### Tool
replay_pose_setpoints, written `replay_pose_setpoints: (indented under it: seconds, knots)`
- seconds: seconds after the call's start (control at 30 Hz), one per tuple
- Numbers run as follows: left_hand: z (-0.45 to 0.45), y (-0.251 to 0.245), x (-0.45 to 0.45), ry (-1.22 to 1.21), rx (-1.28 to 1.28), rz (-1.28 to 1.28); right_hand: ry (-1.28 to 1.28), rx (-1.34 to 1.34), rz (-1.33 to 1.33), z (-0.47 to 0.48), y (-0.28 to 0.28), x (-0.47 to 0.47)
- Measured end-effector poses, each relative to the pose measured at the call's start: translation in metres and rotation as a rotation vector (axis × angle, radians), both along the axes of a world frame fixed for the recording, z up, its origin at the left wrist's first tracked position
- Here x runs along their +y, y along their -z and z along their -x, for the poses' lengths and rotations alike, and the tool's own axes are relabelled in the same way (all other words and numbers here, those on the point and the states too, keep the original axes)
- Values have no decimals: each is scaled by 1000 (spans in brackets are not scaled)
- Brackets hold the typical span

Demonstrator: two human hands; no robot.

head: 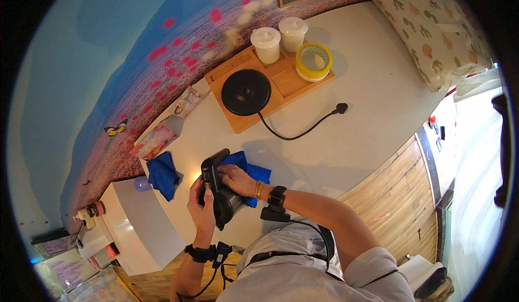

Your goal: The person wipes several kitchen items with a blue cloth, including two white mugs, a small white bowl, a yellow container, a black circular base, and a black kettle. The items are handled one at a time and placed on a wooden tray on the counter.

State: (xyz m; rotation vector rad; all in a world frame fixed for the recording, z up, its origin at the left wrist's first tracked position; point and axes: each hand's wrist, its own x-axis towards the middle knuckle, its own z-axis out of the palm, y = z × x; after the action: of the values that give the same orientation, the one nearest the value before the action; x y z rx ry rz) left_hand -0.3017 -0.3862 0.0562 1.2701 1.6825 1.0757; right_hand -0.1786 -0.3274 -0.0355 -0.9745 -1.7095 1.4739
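Observation:
A black electric kettle (228, 203) is tilted between my two hands above the front of the white table. My left hand (202, 209) grips it by the handle side, with the thumb on the black plastic. On the other side, my right hand (239, 180) has its bent fingers against the kettle. Spread behind and beneath that hand is a blue cloth (259, 174); whether any of it is pinched in the fingers is hidden. Farther back, the round black kettle base (246, 92) sits on a wooden tray (239, 124), its cord and plug (342, 108) trailing over the table.
Two lidded white cups (266, 46) (292, 34) and a yellow-rimmed roll of tape (314, 63) stand on the tray. Another blue cloth (163, 175) hangs over the table's left edge beside a picture card (156, 140). A patterned cushion (434, 34) lies at the far right.

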Motion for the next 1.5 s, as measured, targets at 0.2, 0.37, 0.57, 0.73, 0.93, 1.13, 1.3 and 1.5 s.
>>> replay_pose_setpoints:
  seconds: [0.2, 0.37, 0.57, 0.73, 0.93, 1.13, 1.3, 1.5]
  knots:
    - [13, -5, -25, 3, -28, -21, -18, 18, -221, 13, -8, -6]
    - [18, -8, -50, -45, 1, -61, -172, -23, -298, 13, 0, 2]
    - [18, -5, -51, -66, 14, -70, 32, -295, -184, 9, 31, 4]
    - [16, -5, -41, -156, -21, -119, 227, -273, -14, 4, 40, -19]
    - [17, -3, -32, -204, -85, -94, 175, -15, -47, -28, 44, -39]
    - [22, 4, -19, -200, -123, -76, 462, -262, -25, -13, 47, -55]
    - [18, 8, -14, -190, -99, -95, 463, -321, -33, -13, 38, -45]
    - [14, 8, -2, -229, -99, -68, 368, 102, -65, 2, -20, -36]
